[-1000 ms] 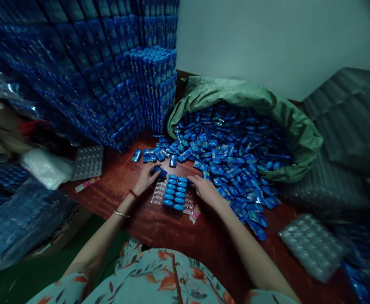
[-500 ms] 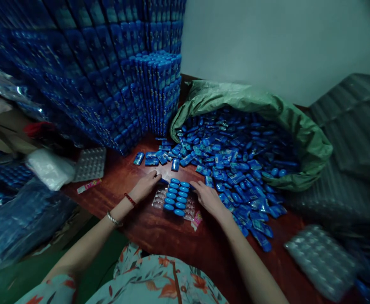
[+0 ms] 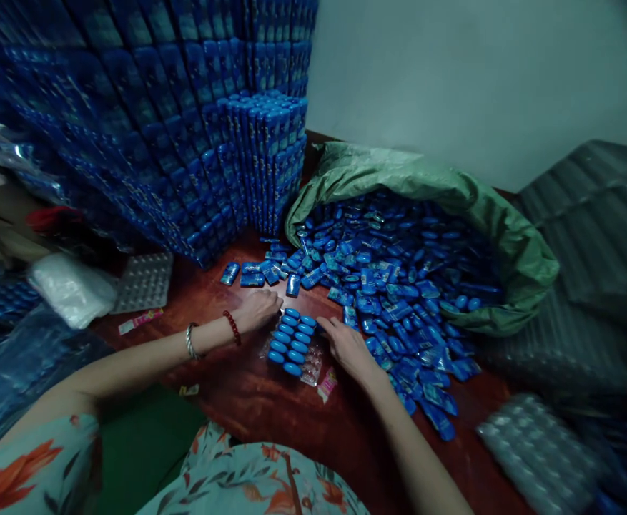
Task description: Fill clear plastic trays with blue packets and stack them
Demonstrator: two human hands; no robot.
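Two rows of small blue plastic cases (image 3: 293,342) stand on end, their rounded ends up, in front of me on the table. Beneath them a clear moulded plastic tray (image 3: 312,366) shows at the right side. My left hand (image 3: 261,309) is at the far left corner of the rows, its fingers curled in; whatever they pinch is hidden. On the other side, my right hand (image 3: 347,345) has its fingers stretched toward the far right end of the rows, the fingertips close beside the cases. A pink-and-white wrapper (image 3: 327,385) lies near the tray.
A green sack (image 3: 527,250) spills loose blue cases (image 3: 377,286) over the table (image 3: 227,386). Tall stacks of blue cases (image 3: 270,150) rise behind at left. Moulded trays (image 3: 144,281) and a clear plastic bag (image 3: 71,290) lie left; another tray pile (image 3: 538,447) sits right.
My left hand has turned inward and its fingers have curled more at the far left corner of the rows. The right hand stays beside the rows. The whole view has shifted slightly.
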